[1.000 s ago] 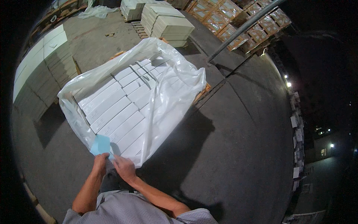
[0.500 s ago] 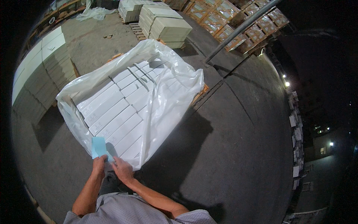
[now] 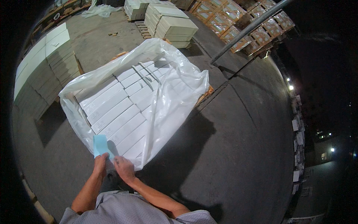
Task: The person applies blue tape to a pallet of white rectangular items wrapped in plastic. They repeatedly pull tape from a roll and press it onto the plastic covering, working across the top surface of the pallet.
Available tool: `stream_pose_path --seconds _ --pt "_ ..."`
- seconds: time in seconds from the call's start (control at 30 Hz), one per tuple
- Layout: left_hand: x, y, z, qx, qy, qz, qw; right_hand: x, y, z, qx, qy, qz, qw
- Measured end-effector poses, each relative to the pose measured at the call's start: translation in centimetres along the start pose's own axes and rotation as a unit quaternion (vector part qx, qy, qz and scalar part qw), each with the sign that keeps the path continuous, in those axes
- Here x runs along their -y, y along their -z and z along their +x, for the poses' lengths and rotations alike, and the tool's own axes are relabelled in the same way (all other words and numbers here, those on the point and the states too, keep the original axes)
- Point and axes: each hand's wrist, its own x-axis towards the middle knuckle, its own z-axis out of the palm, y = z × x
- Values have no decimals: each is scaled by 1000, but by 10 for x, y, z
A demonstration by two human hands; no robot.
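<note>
My left hand (image 3: 100, 163) is closed on a light-blue strip (image 3: 100, 145), which looks like paper or label stock and stands up from the fingers with a bend at its top. Just beside it, my right hand (image 3: 124, 168) has its fingers pinched together near the strip's lower right edge. Whatever lies between those fingertips is too small to make out. Both hands are over the near corner of a pallet load of long white boxes (image 3: 121, 115). Clear plastic sheeting (image 3: 158, 121) wraps the load's sides and lies over its right part. Pale straps (image 3: 144, 77) cross the far boxes.
Tall stacked pale boxes (image 3: 44, 56) stand at the left. Farther back are strapped boxes (image 3: 167, 24) on pallets and wood-framed crates (image 3: 238, 24). A metal pole (image 3: 246, 33) slants down to the concrete floor (image 3: 238, 149) at the right.
My right hand has drawn slightly away from the left, its fingers curling more tightly. The left hand still grips the blue strip. The whole view has shifted a little.
</note>
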Motion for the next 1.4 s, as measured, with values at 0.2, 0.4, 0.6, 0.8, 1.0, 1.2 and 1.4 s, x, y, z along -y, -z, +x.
stream_pose_path --seconds 0.2,0.4,0.6,0.8,1.0,1.2,1.4 --pt "9 1 10 2 46 -3 999 -9 2 9 -8 139 -98 985" --pt "15 20 20 11 187 -170 967 -6 13 -4 20 140 37 989" --pt "43 58 28 -19 150 -86 985 -46 20 11 30 -239 165 957" --pt "61 85 23 -37 156 -68 985 -105 9 69 180 -166 40 969" --pt "60 90 12 -25 101 -101 989 -116 -32 90 248 -16 -49 967" --pt "70 96 20 -46 95 -85 991 -117 -48 88 240 48 -85 966" --pt "71 96 23 -46 111 -71 990 -116 -55 84 212 88 -108 967"
